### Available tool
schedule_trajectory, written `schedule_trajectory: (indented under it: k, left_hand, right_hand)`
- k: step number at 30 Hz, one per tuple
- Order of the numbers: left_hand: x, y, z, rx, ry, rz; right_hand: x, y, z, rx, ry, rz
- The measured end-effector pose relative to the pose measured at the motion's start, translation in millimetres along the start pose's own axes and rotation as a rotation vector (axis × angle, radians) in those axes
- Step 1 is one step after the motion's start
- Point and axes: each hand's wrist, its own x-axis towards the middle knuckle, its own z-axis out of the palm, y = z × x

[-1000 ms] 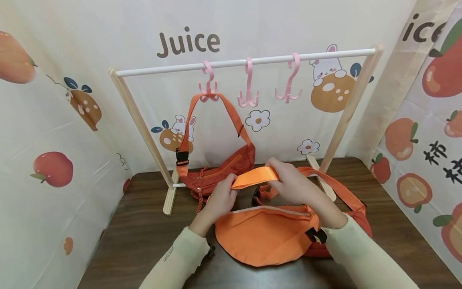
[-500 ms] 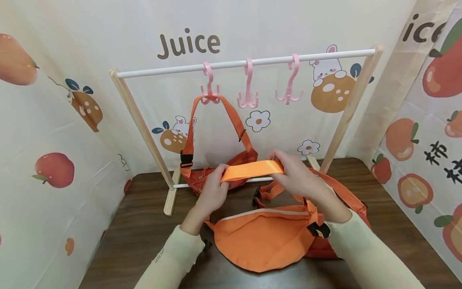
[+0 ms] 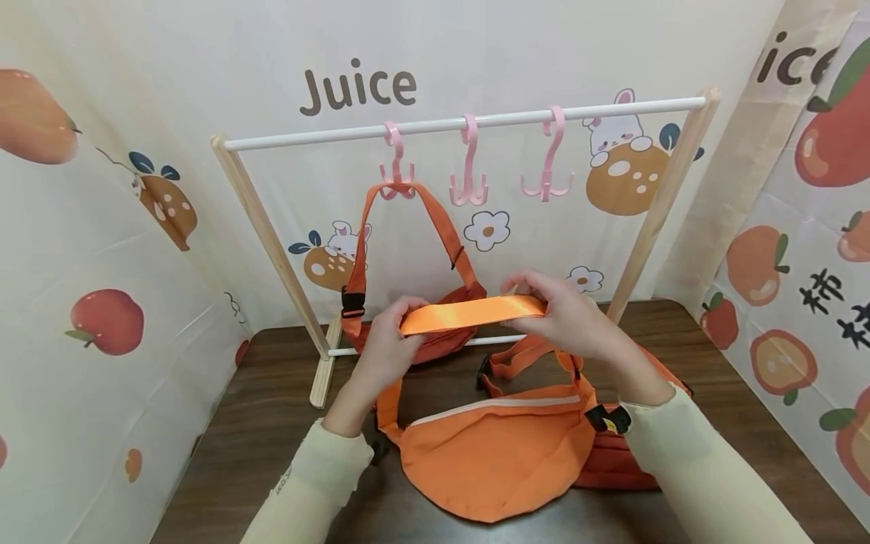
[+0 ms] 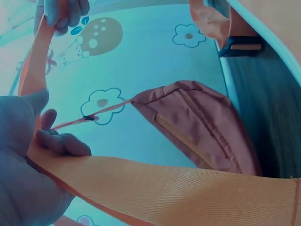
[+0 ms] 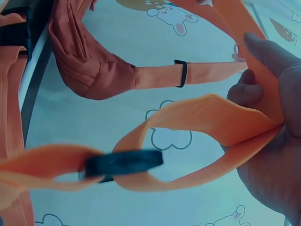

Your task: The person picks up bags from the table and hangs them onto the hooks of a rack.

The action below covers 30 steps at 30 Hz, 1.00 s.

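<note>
Both hands hold an orange strap (image 3: 472, 313) stretched between them in the head view. My left hand (image 3: 384, 344) pinches its left end between thumb and fingers. At the other end, my right hand (image 3: 567, 313) grips it, and the right wrist view shows the webbing looping down from that hand to a black slider (image 5: 124, 162). Below the hands, the strap's orange waist bag (image 3: 496, 461) hangs low over the table, its pale zipper on top. Behind them, a rust-red waist bag (image 4: 197, 127) hangs by its strap from the left pink hook (image 3: 396, 162).
A wooden rack with a white bar (image 3: 326, 137) stands at the back. Its middle hook (image 3: 469, 177) and right hook (image 3: 547, 166) carry no bag. Another red bag (image 3: 615, 459) lies on the brown table (image 3: 224, 453) at the right, partly behind the orange one.
Both hands have risen slightly and moved apart, drawing the orange strap longer and straighter. The hanging red bag has shifted a little to the right.
</note>
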Motion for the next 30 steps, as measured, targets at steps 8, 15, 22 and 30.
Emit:
schedule_trajectory:
  k: [8,15,22,30]
  left_hand:
    - [2.5,12.0,-7.1,0.101,0.058,0.134]
    - [6.9,28.8,-8.0,0.083,0.117,0.206]
    - [12.5,41.9,-11.7,0.133,0.2,0.373]
    - [19.2,53.6,-21.9,0.224,0.251,0.42]
  right_hand:
    - [5,-4,-1,0.001,0.058,-0.04]
    - [13,-18,0,-0.063,0.125,-0.08]
    - [20,-29,-1,-0.102,0.182,-0.087]
    - [28,-39,-8,-0.16,0.244,-0.121]
